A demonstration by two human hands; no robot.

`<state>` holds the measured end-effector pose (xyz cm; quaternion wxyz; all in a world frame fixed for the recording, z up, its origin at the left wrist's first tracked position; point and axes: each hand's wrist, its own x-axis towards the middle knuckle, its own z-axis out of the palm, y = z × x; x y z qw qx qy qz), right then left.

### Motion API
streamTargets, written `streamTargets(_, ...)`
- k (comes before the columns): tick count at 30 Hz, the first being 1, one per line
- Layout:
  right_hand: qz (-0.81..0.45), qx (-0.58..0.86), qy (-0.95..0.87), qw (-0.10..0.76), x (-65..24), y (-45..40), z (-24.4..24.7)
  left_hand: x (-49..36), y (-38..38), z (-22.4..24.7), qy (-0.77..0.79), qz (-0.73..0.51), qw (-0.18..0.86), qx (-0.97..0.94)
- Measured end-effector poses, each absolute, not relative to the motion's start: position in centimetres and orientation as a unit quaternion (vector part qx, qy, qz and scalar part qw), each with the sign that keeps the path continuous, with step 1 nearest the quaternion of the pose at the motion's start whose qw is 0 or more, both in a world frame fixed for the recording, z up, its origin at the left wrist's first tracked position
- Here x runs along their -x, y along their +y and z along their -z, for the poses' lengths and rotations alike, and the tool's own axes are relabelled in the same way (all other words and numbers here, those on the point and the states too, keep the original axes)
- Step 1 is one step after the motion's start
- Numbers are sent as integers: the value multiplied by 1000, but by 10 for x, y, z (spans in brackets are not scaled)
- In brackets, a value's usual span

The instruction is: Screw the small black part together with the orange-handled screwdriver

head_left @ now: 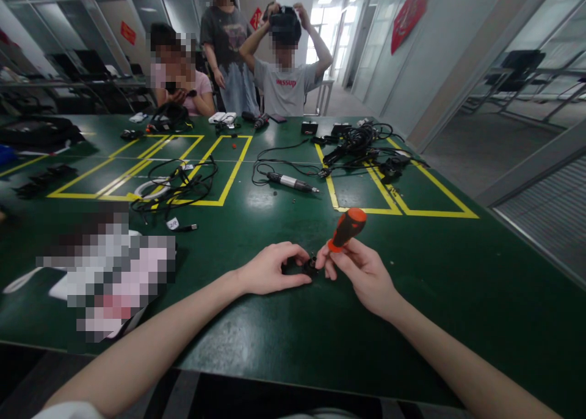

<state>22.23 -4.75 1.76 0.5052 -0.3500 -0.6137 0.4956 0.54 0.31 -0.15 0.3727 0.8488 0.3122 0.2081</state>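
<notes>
My right hand [366, 275] grips a screwdriver with an orange and black handle [348, 228]. The handle leans up and to the right, and its shaft is hidden by my fingers. On the green table, my left hand [274, 267] pinches a small black part [311, 265] between thumb and fingers. What kind of part it is I cannot make out. The fingertips of my right hand are close beside that part, on its right.
An electric screwdriver [290, 182] with a cord lies ahead of my hands. Tangled black cables [361, 141] lie at the back right, more cables [183, 184] at the left. Yellow tape [235, 171] marks the green table [256, 339]. Several people are across it.
</notes>
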Motion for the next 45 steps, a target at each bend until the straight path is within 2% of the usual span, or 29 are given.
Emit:
streamTargets(32, -503, 343, -612, 505, -224, -47, -14, -6, 3, 2, 308, -211, 369, -851)
streamTargets(38, -512, 312, -594, 536, -223, -46, -8, -6, 3, 2, 308, -215, 374, -848)
streamTargets(45, -484, 337, -620, 518, -223, -47, -14, -5, 3, 1, 312, -210, 369, -850)
